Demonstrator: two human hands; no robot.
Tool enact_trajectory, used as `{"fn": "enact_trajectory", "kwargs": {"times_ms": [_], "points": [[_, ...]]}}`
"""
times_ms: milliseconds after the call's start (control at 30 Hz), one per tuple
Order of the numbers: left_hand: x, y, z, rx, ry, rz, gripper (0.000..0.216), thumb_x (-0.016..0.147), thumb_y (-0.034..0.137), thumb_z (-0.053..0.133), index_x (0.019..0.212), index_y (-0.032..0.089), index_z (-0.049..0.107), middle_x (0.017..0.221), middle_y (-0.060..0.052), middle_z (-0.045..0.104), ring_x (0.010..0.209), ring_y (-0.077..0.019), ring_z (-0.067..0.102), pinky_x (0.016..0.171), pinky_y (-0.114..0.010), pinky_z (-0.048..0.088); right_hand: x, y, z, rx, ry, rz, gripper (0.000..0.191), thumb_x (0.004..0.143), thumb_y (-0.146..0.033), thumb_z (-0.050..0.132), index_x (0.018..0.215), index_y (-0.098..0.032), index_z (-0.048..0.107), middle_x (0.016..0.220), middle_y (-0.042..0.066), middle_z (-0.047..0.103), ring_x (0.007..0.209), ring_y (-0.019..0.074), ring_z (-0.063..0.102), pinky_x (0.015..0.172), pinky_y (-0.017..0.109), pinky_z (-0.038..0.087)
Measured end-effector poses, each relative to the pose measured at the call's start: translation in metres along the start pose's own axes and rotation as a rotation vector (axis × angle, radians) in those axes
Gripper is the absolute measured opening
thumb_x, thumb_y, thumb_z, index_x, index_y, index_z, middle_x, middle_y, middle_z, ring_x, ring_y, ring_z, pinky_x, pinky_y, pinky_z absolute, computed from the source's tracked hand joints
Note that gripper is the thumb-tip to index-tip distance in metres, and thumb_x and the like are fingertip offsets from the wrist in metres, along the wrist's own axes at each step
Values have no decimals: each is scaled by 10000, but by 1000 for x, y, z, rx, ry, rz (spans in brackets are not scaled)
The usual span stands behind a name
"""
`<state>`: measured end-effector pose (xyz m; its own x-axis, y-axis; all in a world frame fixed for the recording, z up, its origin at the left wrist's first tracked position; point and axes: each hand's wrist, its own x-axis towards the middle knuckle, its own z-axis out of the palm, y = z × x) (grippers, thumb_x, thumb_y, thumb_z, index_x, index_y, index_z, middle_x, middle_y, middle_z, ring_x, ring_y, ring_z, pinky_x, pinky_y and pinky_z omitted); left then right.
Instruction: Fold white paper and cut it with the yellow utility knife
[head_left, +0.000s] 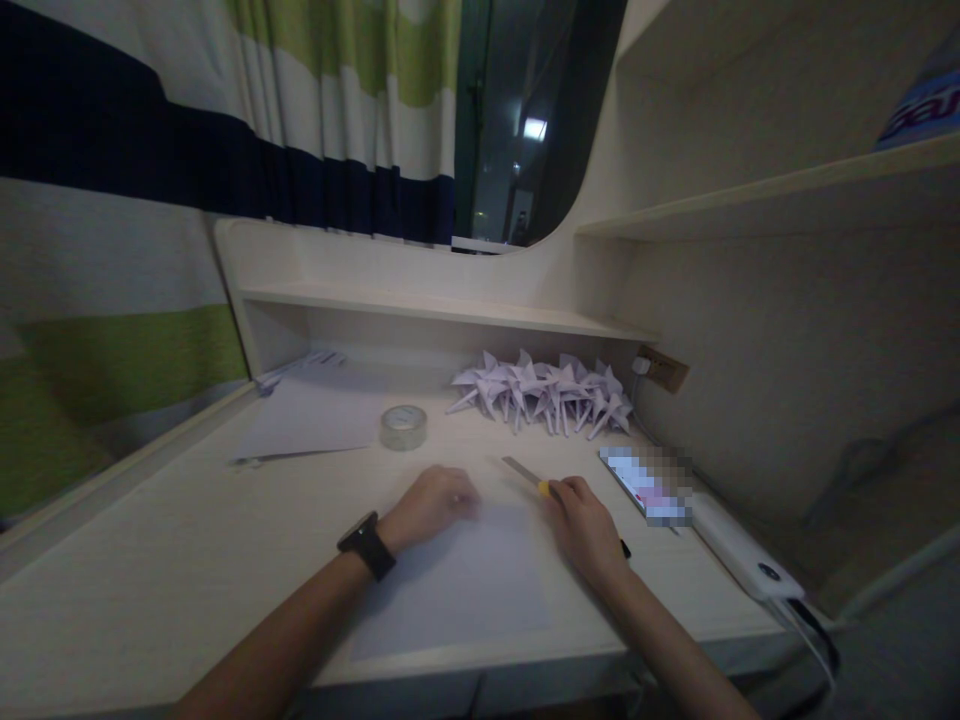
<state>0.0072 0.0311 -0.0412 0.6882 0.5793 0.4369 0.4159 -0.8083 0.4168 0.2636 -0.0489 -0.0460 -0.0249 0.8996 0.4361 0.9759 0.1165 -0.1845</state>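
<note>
A white sheet of paper lies flat on the pale desk right in front of me. My left hand, with a dark watch on its wrist, rests curled on the sheet's upper left part. My right hand is closed around a utility knife with a yellow body. Its grey blade points away to the upper left, just past the sheet's top edge.
A roll of clear tape stands behind the sheet. A pile of several folded paper cranes sits under the low shelf. More paper sheets lie at the back left. A phone and a white power strip lie along the right.
</note>
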Motion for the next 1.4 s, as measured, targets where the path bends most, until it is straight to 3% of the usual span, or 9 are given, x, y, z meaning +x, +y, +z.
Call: {"fn": "enact_trajectory", "kwargs": {"times_ms": [167, 333, 467, 633, 733, 867, 1067, 1233, 1400], "points": [[-3, -5, -4, 138, -12, 49, 164, 880, 219, 581, 816, 224, 733, 803, -14, 735, 793, -173, 653, 797, -295, 413, -1, 0, 2, 29, -19, -45, 270, 941, -240, 415, 1106, -154, 610, 1062, 113, 578, 881, 224, 609, 782, 313, 471], [-5, -5, -9, 219, 32, 3, 178, 898, 230, 550, 880, 220, 727, 793, -27, 728, 768, -182, 645, 726, -279, 421, -2, -2, 5, 83, -25, -86, 298, 933, -236, 398, 1129, -146, 603, 1076, 131, 579, 918, 235, 601, 812, 327, 472], [-5, -7, -10, 250, 10, -28, 167, 897, 223, 552, 882, 213, 718, 782, -25, 724, 755, -186, 653, 680, -263, 420, 0, -6, -3, 245, 9, 0, 311, 925, -246, 371, 1098, -134, 604, 1066, 144, 601, 937, 236, 600, 846, 339, 456], [-6, -8, -5, 171, 21, 1, 187, 919, 203, 520, 925, 212, 707, 916, -21, 735, 860, -184, 671, 757, -270, 448, 3, -20, -22, 749, -204, 195, 429, 933, -456, 335, 931, -125, 608, 787, 84, 649, 594, 165, 574, 550, 276, 450], [-7, -8, 0, 163, 30, 5, 183, 908, 199, 533, 972, 218, 703, 948, -27, 736, 872, -191, 676, 779, -289, 463, 5, -31, -25, 878, -224, 245, 437, 852, -532, 466, 954, -132, 610, 782, 63, 648, 578, 148, 557, 481, 244, 416], [-8, -8, 2, 164, 33, -4, 198, 898, 194, 539, 1010, 223, 700, 960, -32, 736, 876, -202, 680, 788, -307, 476, 9, -41, -19, 943, -176, 284, 404, 732, -457, 613, 965, -127, 621, 913, 97, 676, 702, 179, 618, 589, 276, 492], [-6, -4, -3, 124, 43, -8, 207, 896, 176, 524, 1000, 210, 700, 958, -42, 733, 874, -195, 676, 788, -299, 476, 16, -44, -14, 992, -202, 279, 370, 658, -347, 646, 969, -152, 597, 830, 70, 696, 644, 178, 634, 591, 307, 518], [-4, 4, -9, -25, 76, -22, 141, 858, 173, 574, 882, 197, 711, 877, -29, 729, 818, -171, 659, 769, -280, 468, 18, -43, -14, 827, -220, 199, 301, 635, -262, 645, 919, -166, 627, 841, 53, 679, 653, 166, 622, 574, 281, 501], [-2, 12, -25, -388, -10, -73, 55, 754, 184, 678, 732, 158, 722, 756, -38, 725, 722, -159, 663, 718, -261, 499, 16, -40, -25, 899, -392, 109, 320, 705, -275, 638, 1001, -154, 621, 712, 5, 645, 535, 120, 546, 503, 231, 438]]}}
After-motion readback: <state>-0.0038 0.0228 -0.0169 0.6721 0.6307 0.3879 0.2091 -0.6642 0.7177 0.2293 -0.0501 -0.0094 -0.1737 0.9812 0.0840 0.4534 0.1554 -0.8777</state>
